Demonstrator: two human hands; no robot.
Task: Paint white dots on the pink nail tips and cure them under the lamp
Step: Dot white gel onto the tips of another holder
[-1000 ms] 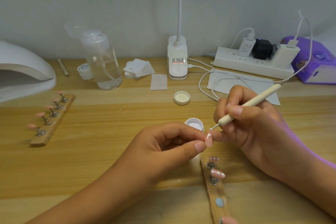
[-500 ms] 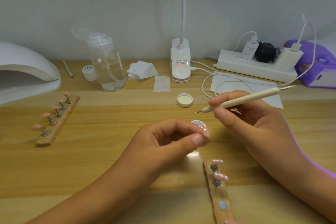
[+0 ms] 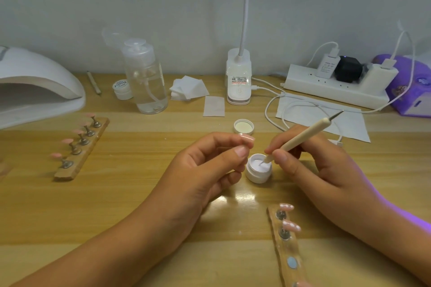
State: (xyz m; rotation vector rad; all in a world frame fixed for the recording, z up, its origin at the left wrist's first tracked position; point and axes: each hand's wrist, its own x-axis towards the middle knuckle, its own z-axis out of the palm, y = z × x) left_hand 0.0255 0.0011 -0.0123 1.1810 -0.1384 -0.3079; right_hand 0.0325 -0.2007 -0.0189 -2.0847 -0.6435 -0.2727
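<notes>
My left hand pinches a pink nail tip between thumb and forefinger, just left of a small open pot of white gel. My right hand grips a cream dotting tool like a pen, its lower point dipped in the white gel. A wooden holder lies at the bottom right, carrying two pink tips with white dots. Another wooden holder at the left carries several plain pink tips. The white curing lamp sits at the far left.
The pot's lid lies just behind my hands. Along the back stand a clear pump bottle, a small jar, white wipes, a desk lamp base, a power strip with cables and a purple device.
My right hand lifted the dotting tool off the nail tip, swung it up, then lowered its point into the white gel pot. My left hand drew back slightly to the left with the tip.
</notes>
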